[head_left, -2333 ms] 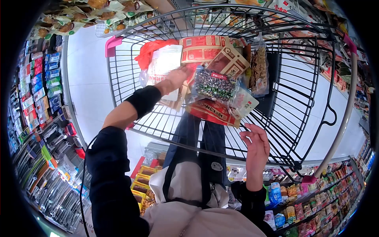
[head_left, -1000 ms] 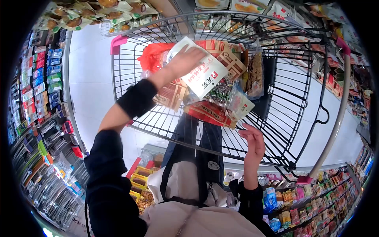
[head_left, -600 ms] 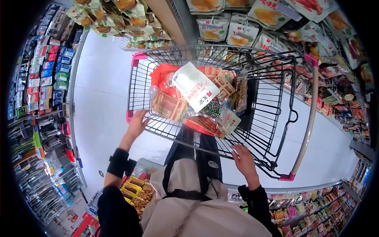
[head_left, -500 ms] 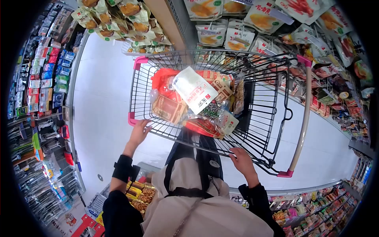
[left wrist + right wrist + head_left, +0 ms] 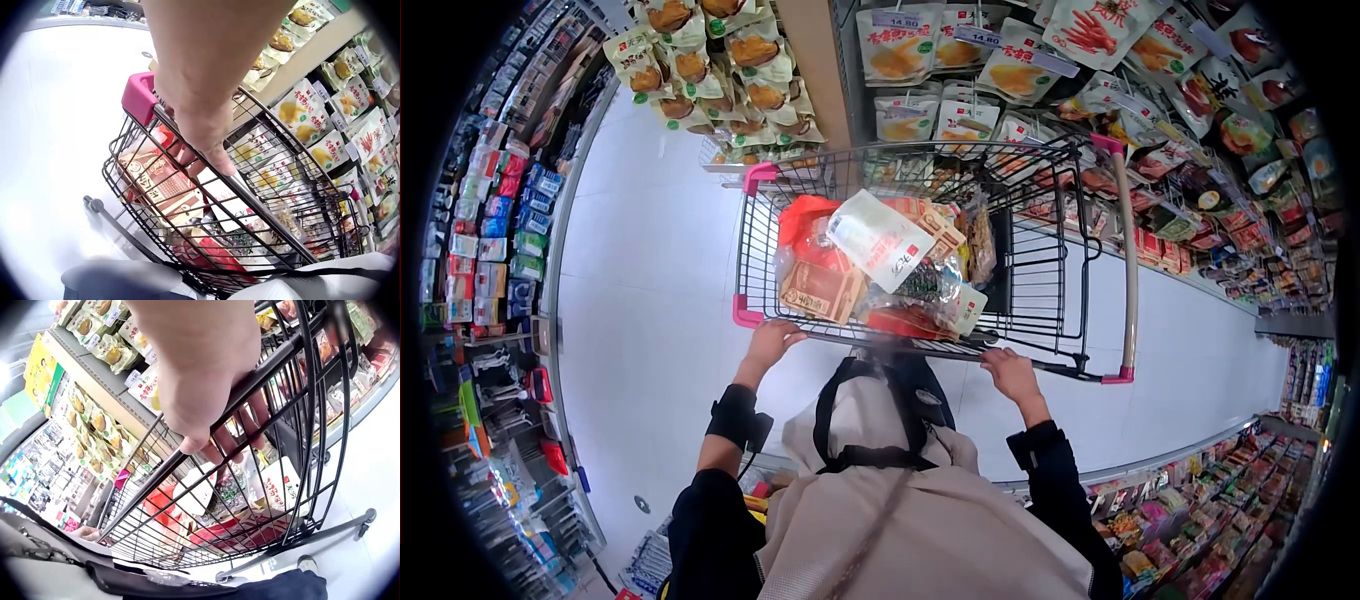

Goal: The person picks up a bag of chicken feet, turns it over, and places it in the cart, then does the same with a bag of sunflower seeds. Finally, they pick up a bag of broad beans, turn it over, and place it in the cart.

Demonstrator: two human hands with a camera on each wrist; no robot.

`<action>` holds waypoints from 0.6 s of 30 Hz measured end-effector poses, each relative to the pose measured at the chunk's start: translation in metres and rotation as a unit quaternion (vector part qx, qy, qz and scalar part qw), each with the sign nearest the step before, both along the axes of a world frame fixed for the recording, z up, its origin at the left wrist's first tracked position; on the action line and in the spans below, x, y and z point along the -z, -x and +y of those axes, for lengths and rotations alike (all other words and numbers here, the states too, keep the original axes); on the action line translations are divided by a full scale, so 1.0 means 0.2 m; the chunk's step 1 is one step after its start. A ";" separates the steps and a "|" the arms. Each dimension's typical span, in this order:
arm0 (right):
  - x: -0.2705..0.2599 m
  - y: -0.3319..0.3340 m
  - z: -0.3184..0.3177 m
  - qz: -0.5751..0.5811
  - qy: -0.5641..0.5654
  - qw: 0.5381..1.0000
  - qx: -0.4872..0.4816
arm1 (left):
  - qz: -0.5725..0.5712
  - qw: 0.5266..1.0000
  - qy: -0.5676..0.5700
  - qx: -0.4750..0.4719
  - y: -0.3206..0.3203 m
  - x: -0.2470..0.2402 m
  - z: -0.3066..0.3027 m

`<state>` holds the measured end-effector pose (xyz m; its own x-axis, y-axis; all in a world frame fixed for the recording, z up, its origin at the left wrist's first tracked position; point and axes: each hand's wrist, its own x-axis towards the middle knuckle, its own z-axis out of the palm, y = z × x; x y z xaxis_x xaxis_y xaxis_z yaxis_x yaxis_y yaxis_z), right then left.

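Observation:
A wire shopping cart (image 5: 1060, 290) with pink corner caps stands in front of me. My left hand (image 5: 772, 343) grips its near rim beside a pink corner; in the left wrist view the fingers go over the bar and the thumb lies along it. My right hand (image 5: 1012, 376) holds the same rim farther right, its fingers (image 5: 220, 450) hooked over the bar into the basket. Inside the cart, a white pouch (image 5: 880, 240) with red lettering lies on top of brown paper packs (image 5: 818, 290), a red bag (image 5: 804, 216), a clear bag of dark pieces (image 5: 922, 282) and other packets.
Behind the cart, racks hold hanging white food pouches (image 5: 900, 45) and, left of a beige post (image 5: 812, 75), brown-fronted packs (image 5: 760, 50). Shelves of small goods (image 5: 490, 240) line the left side. More snack shelves (image 5: 1200, 510) run along the lower right. The floor (image 5: 640, 250) is white tile.
The left hand laid the white pouch on top of the pile, let go, and moved back to the cart's near rim. The right hand came to the rim too. The view shifted.

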<state>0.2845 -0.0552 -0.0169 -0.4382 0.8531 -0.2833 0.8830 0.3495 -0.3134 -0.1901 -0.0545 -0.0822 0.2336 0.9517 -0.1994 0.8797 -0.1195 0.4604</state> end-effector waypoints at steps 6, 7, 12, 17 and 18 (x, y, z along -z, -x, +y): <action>-0.03 0.06 -0.04 -0.029 -0.011 0.999 0.026 | -0.012 1.000 -0.015 -0.001 0.03 0.00 0.01; -0.02 0.07 -0.05 -0.018 -0.025 0.999 0.028 | -0.010 0.999 -0.034 0.004 0.04 0.01 0.01; -0.01 0.07 -0.06 0.005 -0.036 0.998 0.042 | 0.007 1.000 -0.024 0.017 0.05 0.03 0.02; -0.02 0.05 -0.06 -0.009 -0.018 0.999 0.047 | 0.044 0.999 -0.009 0.011 0.03 0.02 0.01; -0.02 0.05 -0.06 -0.007 -0.019 0.999 0.049 | 0.058 0.998 0.004 0.009 0.04 0.04 0.01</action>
<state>0.2736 -0.0672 -0.0137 -0.3482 0.9019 -0.2557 0.9178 0.2726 -0.2886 -0.1971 -0.0528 -0.0896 0.2256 0.9456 -0.2344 0.9250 -0.1324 0.3563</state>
